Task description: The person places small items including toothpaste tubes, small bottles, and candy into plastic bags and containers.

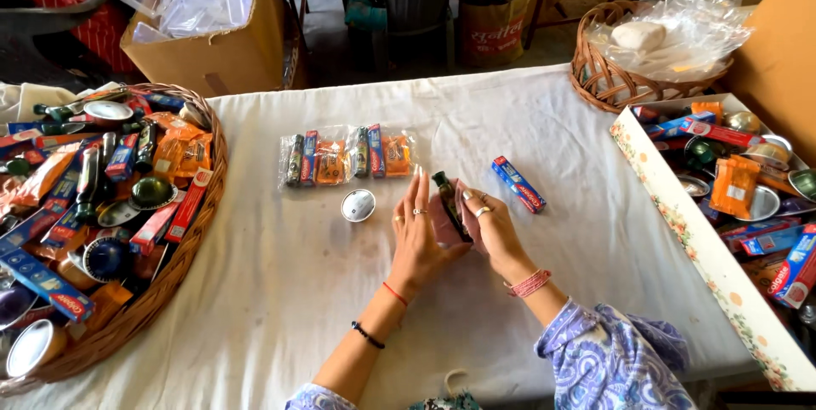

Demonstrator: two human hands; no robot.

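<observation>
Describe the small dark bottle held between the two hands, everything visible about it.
The small dark bottle is slim, dark green to black, glossy like glass or hard plastic, with a dark cap at its far end. It is tilted, cap pointing away from the person and slightly left. The left hand and right hand hold it between them above the white tablecloth, along with a thin clear pinkish pouch at its lower part. Its base is hidden by fingers; whether it is inside the pouch cannot be told.

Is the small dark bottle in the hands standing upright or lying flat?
Roughly upright, leaning slightly: the bottle has its cap pointing up away from the table, held between the left hand and right hand.
</observation>
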